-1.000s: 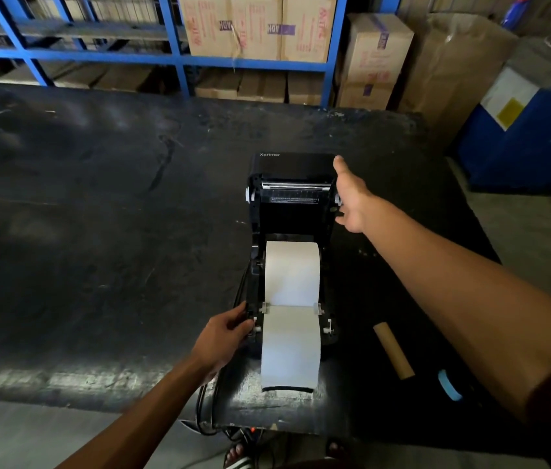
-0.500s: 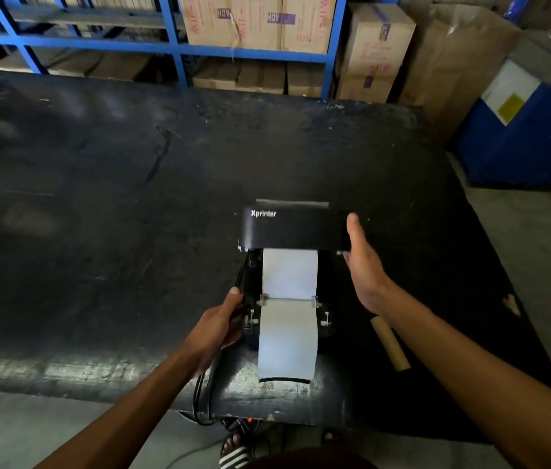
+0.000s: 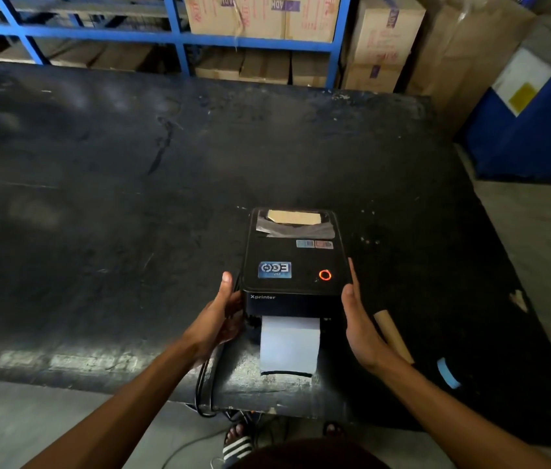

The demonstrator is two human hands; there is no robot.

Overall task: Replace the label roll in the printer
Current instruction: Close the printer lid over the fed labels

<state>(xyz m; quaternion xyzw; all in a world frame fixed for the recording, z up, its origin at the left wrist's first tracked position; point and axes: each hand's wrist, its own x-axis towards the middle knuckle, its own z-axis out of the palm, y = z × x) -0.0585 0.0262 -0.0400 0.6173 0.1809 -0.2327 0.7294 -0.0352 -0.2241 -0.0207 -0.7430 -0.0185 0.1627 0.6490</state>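
Head view: both hands flank the closed label printer

Head camera looks down on a black box-shaped plastic label printer (image 3: 296, 265) with its lid down, standing near the front edge of a scuffed black worktable (image 3: 98, 198). A ring on the lid glows orange-red (image 3: 325, 275). A strip of white label paper (image 3: 290, 345) hangs out of the front slot and lies flat on the table toward the person. The left hand (image 3: 218, 316) presses against the printer's left front corner, fingers loosely spread, holding nothing else. The right hand (image 3: 358, 319) lies flat and open along the right side, touching or nearly touching the casing; contact is hard to judge. Just right of that hand rests a bare brown cardboard tube core (image 3: 394, 336), and further right a small blue-rimmed roll (image 3: 448, 372), partly in shadow
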